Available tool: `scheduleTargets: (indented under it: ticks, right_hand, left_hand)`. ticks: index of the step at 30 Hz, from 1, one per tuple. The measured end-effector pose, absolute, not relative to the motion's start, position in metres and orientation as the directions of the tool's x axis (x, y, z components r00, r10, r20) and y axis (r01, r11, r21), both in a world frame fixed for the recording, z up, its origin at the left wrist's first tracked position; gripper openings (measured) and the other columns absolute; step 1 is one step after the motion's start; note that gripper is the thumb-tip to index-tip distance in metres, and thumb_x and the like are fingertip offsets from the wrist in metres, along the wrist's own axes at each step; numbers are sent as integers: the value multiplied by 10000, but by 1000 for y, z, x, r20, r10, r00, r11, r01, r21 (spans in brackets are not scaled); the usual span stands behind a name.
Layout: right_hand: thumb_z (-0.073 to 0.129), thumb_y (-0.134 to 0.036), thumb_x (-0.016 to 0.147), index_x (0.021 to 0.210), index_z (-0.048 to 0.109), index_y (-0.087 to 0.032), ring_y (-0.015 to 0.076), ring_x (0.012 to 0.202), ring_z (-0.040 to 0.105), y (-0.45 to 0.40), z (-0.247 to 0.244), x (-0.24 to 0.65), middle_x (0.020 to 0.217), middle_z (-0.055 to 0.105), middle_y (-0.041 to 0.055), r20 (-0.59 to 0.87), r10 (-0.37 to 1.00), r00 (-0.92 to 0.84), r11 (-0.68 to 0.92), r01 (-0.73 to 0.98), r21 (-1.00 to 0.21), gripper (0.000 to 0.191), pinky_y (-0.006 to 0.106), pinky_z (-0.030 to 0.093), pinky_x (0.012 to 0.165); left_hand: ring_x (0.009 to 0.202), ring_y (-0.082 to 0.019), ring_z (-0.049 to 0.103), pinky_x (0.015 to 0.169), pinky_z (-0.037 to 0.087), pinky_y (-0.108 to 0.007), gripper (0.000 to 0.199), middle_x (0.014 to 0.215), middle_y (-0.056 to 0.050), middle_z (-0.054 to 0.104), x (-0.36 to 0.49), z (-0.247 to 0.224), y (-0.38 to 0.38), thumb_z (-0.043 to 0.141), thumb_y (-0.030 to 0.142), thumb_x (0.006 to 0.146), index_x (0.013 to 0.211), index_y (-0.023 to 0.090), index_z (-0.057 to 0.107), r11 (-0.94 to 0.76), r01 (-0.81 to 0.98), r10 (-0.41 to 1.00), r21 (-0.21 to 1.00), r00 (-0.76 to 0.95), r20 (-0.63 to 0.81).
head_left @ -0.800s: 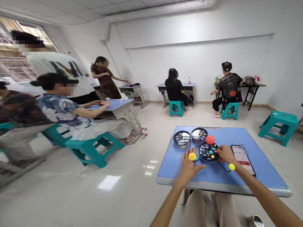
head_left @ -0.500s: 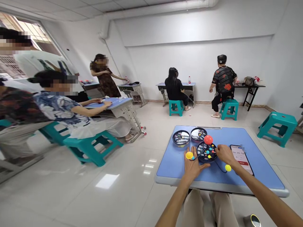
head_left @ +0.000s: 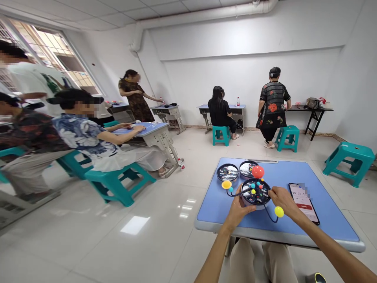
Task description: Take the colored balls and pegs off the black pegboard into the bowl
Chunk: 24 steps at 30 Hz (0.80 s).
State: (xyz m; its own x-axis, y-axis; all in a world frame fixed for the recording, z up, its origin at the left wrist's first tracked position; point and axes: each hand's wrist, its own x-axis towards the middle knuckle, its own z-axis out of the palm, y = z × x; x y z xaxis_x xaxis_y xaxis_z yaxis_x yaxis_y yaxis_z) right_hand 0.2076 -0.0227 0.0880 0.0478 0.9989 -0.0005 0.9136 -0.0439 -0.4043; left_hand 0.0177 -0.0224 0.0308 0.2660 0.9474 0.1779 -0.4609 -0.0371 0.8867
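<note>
- Two hands, left (head_left: 239, 207) and right (head_left: 283, 199), are now clasped around the round black ball-studded model (head_left: 255, 192), raised off the blue tabletop (head_left: 330, 220).
- Fingertips are hidden behind it.

Both bare forearms reach forward, the left hand (head_left: 239, 208) and right hand (head_left: 283, 199) curled, fingers bent inward toward each other.

The phone (head_left: 304, 203) on the blue table (head_left: 324, 220) shows a timer, partly legible as "00:05".

Smooth matt blue desk (head_left: 324, 188); glossy plastic balls on the planet model (head_left: 255, 191); glossy glass phone (head_left: 304, 202); shiny tiled floor (head_left: 132, 228).
</note>
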Motion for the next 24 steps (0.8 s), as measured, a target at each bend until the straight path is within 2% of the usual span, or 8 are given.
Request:
scheduleTargets:
  ticks: [3, 6, 8, 10, 13, 18, 21, 24]
  right_hand:
    - [373, -208, 877, 552, 343, -216, 128, 516, 312, -33, 98, 195, 520, 445, -10, 27, 999, 37, -21, 893, -449, 326, 282, 186, 532]
    - [381, -208, 875, 554, 352, -215, 129, 516, 301, -42, 102, 183, 522, 447, -8, 74, 996, 45, -8, 895, -446, 322, 288, 179, 537]
    - [380, -204, 878, 563, 386, -212, 131, 519, 329, -46, 101, 176, 534, 480, 3, 100, 994, 52, -3, 899, -439, 315, 289, 183, 541]
    - [375, -201, 884, 574, 426, -206, 133, 525, 370, -49, 99, 172, 552, 520, 19, 108, 993, 53, -1, 903, -430, 315, 290, 190, 546]
    - [370, -192, 890, 577, 466, -199, 139, 539, 421, -49, 94, 171, 572, 568, 43, 91, 995, 43, 0, 908, -420, 327, 288, 204, 552]
    - [365, -178, 896, 580, 523, -185, 146, 561, 483, -44, 84, 174, 611, 636, 75, 34, 998, 55, -36, 905, -424, 354, 289, 212, 550]
    - [371, -172, 911, 635, 590, -167, 161, 632, 562, -42, 80, 173, 691, 687, 102, 21, 996, 84, -68, 906, -418, 352, 285, 239, 570]
    - [366, -189, 949, 707, 635, -157, 174, 697, 617, -43, 78, 172, 755, 711, 111, 4, 997, 72, -63, 898, -435, 362, 277, 283, 599]
  left_hand:
    - [1294, -287, 512, 1103, 392, -439, 895, 1381, -80, 584, 24, 23, -34, 886, 316, 573, 1378, 297, 494, 20, -695, 979, 718, 159, 126]
    - [1236, -277, 565, 1069, 426, -430, 658, 1277, -75, 661, 34, 12, -41, 810, 507, 648, 1240, 282, 632, 100, -849, 988, 519, 146, 49]
    - [1171, -276, 609, 1051, 441, -424, 572, 1166, -85, 716, 40, 9, -42, 718, 628, 690, 1115, 245, 710, 123, -907, 991, 404, 130, -10]
    - [1110, -280, 644, 1039, 449, -434, 580, 1090, -99, 740, 44, 10, -41, 597, 696, 754, 1053, 220, 740, 137, -939, 991, 317, 127, -50]
    - [1027, -269, 684, 1020, 464, -447, 563, 999, -101, 759, 44, 18, -38, 481, 671, 846, 1009, 206, 753, 187, -958, 980, 219, 167, -106]
    - [941, -230, 714, 965, 506, -411, 351, 935, -69, 776, 42, 28, -33, 504, 425, 923, 926, 180, 755, 262, -953, 954, 153, 231, -192]
    - [937, -231, 717, 953, 515, -411, 336, 940, -77, 781, 41, 25, -27, 498, 388, 923, 921, 175, 757, 303, -936, 946, 180, 273, -172]
    - [937, -212, 722, 980, 508, -412, 300, 898, -34, 790, 35, 17, -18, 499, 367, 920, 893, 229, 764, 329, -917, 941, 225, 301, -153]
